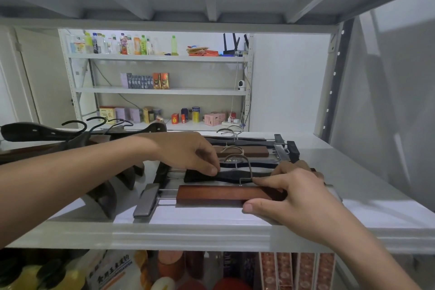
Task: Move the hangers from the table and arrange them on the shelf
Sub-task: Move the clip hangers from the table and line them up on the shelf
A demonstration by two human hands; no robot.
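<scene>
Several clip hangers lie flat in a row on the white shelf (211, 221). Nearest is a brown wooden hanger (211, 194) with grey clips. My right hand (296, 198) grips its right end, thumb on the front edge and fingers over the top. Behind it lies a black hanger (233, 176). My left hand (190, 152) pinches the left part of this black hanger with fingertips. Farther back lie another brown hanger (249, 151) and more black ones (247, 142). Dark coat hangers (47, 133) are piled on the shelf's left side.
The shelf above forms a low ceiling over my hands. A grey upright post (336, 77) stands at the right. Below the front edge are packaged goods (296, 271). Across the room another rack (160, 57) holds bottles and boxes.
</scene>
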